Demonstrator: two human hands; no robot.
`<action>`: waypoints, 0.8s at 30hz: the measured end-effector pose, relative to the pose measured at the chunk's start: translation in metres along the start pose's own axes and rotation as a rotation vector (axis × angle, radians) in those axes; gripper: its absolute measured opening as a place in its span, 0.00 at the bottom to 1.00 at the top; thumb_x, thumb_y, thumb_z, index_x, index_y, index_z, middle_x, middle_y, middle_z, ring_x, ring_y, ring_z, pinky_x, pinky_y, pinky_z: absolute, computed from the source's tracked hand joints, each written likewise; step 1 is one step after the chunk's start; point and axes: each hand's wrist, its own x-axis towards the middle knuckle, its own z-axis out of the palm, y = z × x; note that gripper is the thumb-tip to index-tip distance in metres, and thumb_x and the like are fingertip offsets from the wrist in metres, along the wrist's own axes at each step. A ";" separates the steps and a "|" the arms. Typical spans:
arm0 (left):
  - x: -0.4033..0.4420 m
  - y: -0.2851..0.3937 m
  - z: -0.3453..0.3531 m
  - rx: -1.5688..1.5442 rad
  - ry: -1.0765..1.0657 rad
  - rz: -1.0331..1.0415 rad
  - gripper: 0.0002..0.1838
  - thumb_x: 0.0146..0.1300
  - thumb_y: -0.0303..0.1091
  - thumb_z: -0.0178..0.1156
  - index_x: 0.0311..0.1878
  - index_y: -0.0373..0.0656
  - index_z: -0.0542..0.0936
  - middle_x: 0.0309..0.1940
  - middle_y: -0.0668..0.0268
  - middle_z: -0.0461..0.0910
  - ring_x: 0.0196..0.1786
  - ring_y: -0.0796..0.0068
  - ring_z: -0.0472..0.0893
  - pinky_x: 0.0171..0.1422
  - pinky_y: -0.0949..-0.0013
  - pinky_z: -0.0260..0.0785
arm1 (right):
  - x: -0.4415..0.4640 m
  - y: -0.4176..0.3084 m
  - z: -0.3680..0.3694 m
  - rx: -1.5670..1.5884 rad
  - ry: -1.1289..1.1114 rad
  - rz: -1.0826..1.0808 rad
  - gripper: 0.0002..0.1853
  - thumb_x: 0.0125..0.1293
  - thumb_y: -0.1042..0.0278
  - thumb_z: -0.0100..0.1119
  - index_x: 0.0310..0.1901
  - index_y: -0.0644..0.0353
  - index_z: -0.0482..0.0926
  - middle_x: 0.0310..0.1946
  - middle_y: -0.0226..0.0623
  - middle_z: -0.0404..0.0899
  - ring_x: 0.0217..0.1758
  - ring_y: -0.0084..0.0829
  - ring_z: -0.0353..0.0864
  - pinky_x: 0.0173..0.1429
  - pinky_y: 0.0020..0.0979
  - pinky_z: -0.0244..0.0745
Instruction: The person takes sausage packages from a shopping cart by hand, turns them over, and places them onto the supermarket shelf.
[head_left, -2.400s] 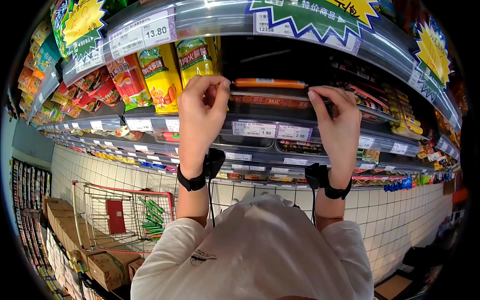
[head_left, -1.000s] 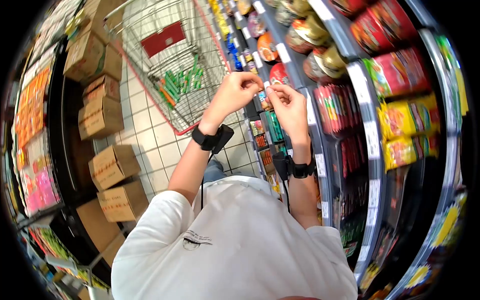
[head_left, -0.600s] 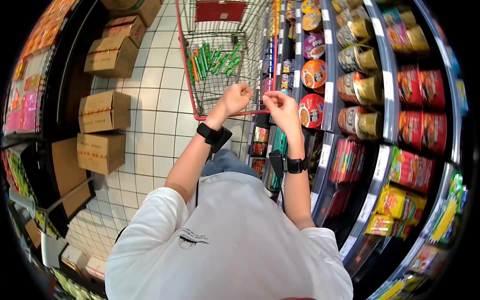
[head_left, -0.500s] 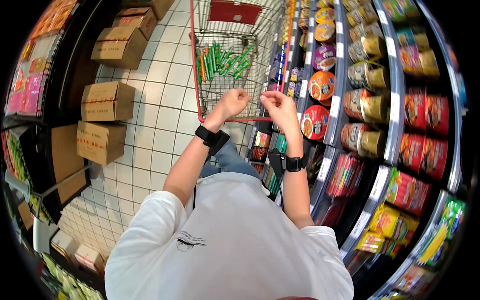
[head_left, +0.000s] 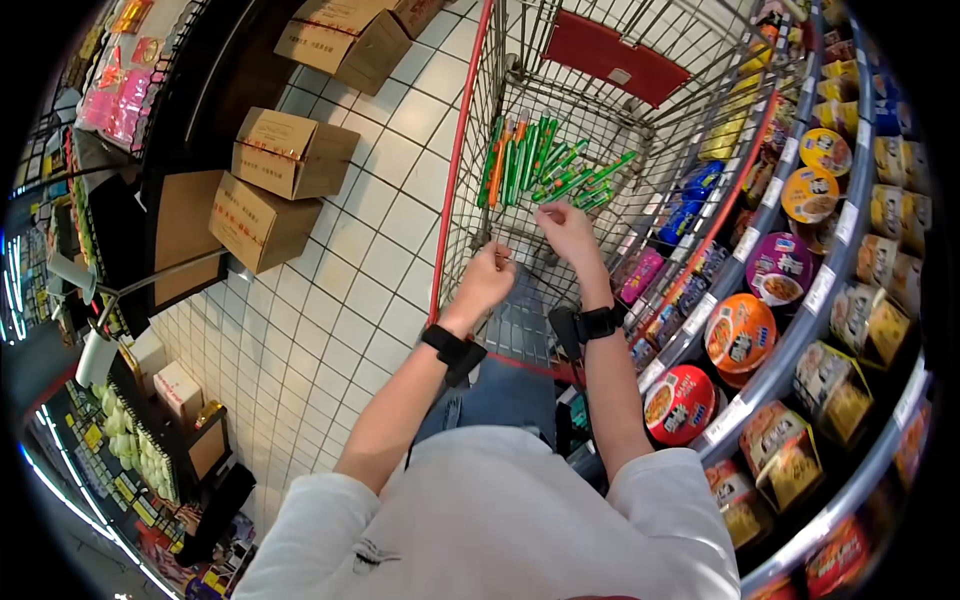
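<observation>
My left hand (head_left: 487, 279) is loosely closed at the near edge of the shopping cart (head_left: 462, 150), with nothing showing between its fingers. Farther forward and to the right, my right hand (head_left: 568, 235) has its thumb and fingertips drawn together over the cart basket, and nothing sticks out of it. The two hands are apart. Just beyond the right hand, several green sticks (head_left: 548, 160) lie loosely in the cart, with orange sticks (head_left: 497, 170) among them at the left. Both wrists wear black straps.
Shelves at the right hold cup noodles (head_left: 740, 333) and bagged packs (head_left: 780, 457) close to my right arm. Cardboard boxes (head_left: 265, 222) stand on the tiled floor (head_left: 350, 260) at the left. A person's dark sleeve (head_left: 215, 515) shows at the lower left.
The view has swung from the sausage shelf towards the cart, which now appears closer. My hands have left the shelf, come together, then parted, and my right hand has moved over the basket.
</observation>
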 end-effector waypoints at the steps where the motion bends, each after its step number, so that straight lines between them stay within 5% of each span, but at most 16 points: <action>1: 0.022 -0.003 0.013 -0.096 -0.021 -0.087 0.16 0.62 0.33 0.58 0.50 0.35 0.75 0.37 0.59 0.81 0.32 0.72 0.80 0.36 0.69 0.74 | 0.022 -0.006 -0.003 -0.019 -0.041 0.018 0.19 0.64 0.57 0.63 0.49 0.63 0.81 0.35 0.38 0.84 0.39 0.30 0.82 0.44 0.31 0.76; 2: 0.039 -0.012 0.018 -0.193 -0.037 -0.175 0.18 0.62 0.33 0.58 0.53 0.35 0.73 0.39 0.59 0.81 0.33 0.72 0.80 0.36 0.70 0.75 | 0.042 -0.012 -0.004 -0.007 -0.058 -0.010 0.22 0.65 0.57 0.59 0.55 0.63 0.78 0.42 0.46 0.84 0.42 0.39 0.84 0.44 0.36 0.78; 8: 0.117 -0.049 0.045 -0.402 -0.007 -0.441 0.26 0.63 0.33 0.55 0.63 0.30 0.65 0.47 0.55 0.76 0.45 0.71 0.78 0.44 0.70 0.78 | 0.132 0.031 0.037 0.092 -0.148 0.101 0.22 0.65 0.58 0.59 0.56 0.63 0.77 0.45 0.51 0.83 0.47 0.44 0.83 0.52 0.39 0.78; 10: 0.137 -0.070 0.051 -0.487 0.095 -0.481 0.27 0.60 0.32 0.57 0.61 0.30 0.67 0.45 0.55 0.79 0.27 0.72 0.80 0.30 0.72 0.71 | 0.152 0.045 0.053 -0.135 -0.012 0.044 0.25 0.65 0.57 0.59 0.58 0.67 0.75 0.45 0.49 0.82 0.46 0.42 0.83 0.49 0.39 0.77; 11: 0.145 -0.079 0.053 -0.478 0.090 -0.491 0.27 0.60 0.32 0.57 0.61 0.30 0.67 0.45 0.55 0.79 0.27 0.72 0.80 0.30 0.72 0.71 | 0.160 0.055 0.060 -0.232 0.014 -0.071 0.25 0.65 0.59 0.59 0.59 0.66 0.74 0.48 0.55 0.81 0.47 0.47 0.82 0.50 0.40 0.76; 13: 0.156 -0.087 0.054 -0.529 0.171 -0.508 0.28 0.60 0.32 0.57 0.63 0.30 0.66 0.46 0.54 0.78 0.30 0.71 0.80 0.33 0.73 0.74 | 0.168 0.060 0.067 -0.185 -0.007 -0.062 0.24 0.64 0.61 0.59 0.57 0.68 0.74 0.48 0.58 0.79 0.50 0.52 0.79 0.56 0.43 0.74; 15: 0.161 -0.092 0.050 -0.551 0.136 -0.527 0.29 0.63 0.32 0.56 0.65 0.28 0.62 0.49 0.54 0.75 0.43 0.69 0.78 0.42 0.69 0.77 | 0.176 0.062 0.071 -0.063 -0.049 -0.046 0.22 0.64 0.64 0.59 0.56 0.70 0.75 0.47 0.61 0.78 0.54 0.58 0.76 0.62 0.46 0.71; 17: 0.168 -0.097 0.050 -0.614 0.139 -0.511 0.30 0.66 0.32 0.55 0.66 0.27 0.60 0.52 0.54 0.71 0.54 0.66 0.75 0.49 0.65 0.79 | 0.188 0.069 0.077 -0.019 -0.046 -0.111 0.23 0.64 0.65 0.57 0.58 0.70 0.73 0.44 0.59 0.80 0.49 0.54 0.79 0.57 0.44 0.73; 22: 0.178 -0.117 0.056 -0.750 0.176 -0.497 0.31 0.66 0.33 0.55 0.68 0.28 0.57 0.57 0.53 0.69 0.56 0.64 0.74 0.54 0.60 0.77 | 0.208 0.061 0.086 0.173 -0.161 -0.091 0.27 0.65 0.67 0.56 0.64 0.69 0.67 0.33 0.52 0.84 0.36 0.48 0.84 0.49 0.43 0.77; 24: 0.181 -0.121 0.058 -0.800 0.181 -0.475 0.32 0.66 0.33 0.55 0.69 0.28 0.56 0.59 0.52 0.68 0.58 0.63 0.73 0.57 0.59 0.76 | 0.217 0.061 0.093 0.094 -0.215 -0.098 0.32 0.66 0.65 0.58 0.70 0.61 0.63 0.33 0.43 0.84 0.32 0.32 0.82 0.41 0.31 0.76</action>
